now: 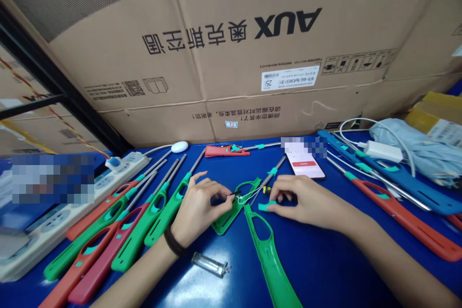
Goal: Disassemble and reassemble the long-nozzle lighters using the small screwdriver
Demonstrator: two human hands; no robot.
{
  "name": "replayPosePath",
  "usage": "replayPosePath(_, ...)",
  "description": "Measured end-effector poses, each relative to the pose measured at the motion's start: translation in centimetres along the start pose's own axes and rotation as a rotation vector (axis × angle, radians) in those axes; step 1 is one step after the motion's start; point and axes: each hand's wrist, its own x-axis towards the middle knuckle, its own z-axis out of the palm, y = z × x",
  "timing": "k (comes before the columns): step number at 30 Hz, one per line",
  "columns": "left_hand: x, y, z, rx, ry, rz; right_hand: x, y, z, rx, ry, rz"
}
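My left hand point(209, 198), with a dark band on the wrist, pinches a small black part point(235, 193) over a green lighter half-shell point(226, 219). Thin white wires run right from there towards a metal tube point(277, 164) and a small yellow-and-black part point(266, 189). My right hand point(298, 199) is closed on a small teal piece point(266, 206), held between thumb and fingers just right of the shell. Below and between my hands lies a second green half-shell point(269, 255), its inner side up. A clear fuel tank point(209, 264) rests nearer to me, left of it.
Several long lighters point(137, 231) lie at the left beside a white power strip point(54, 216). A red lighter point(225, 150) and a phone point(305, 161) are at the back. More lighters point(404, 211) and cables lie right. Behind stands a large cardboard box point(216, 77).
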Motion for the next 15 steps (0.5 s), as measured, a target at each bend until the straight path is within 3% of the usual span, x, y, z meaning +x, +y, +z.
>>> replayPosePath(6,0.2,0.1,-0.1,-0.008,-0.051,-0.028,0.7,-0.1,1.1,0.446,0.125,0.248)
replayPosePath(9,0.2,0.2,-0.3,0.008,-0.071,-0.023,1.1,-0.1,1.7,0.631,0.15,0.286)
replayPosePath(11,0.1,0.3,-0.5,0.028,-0.07,-0.011,1.2,-0.1,1.9,0.646,0.157,0.262)
replayPosePath(15,0.1,0.5,-0.6,0.068,-0.054,0.019,1.4,0.4,1.6,0.442,0.237,0.161)
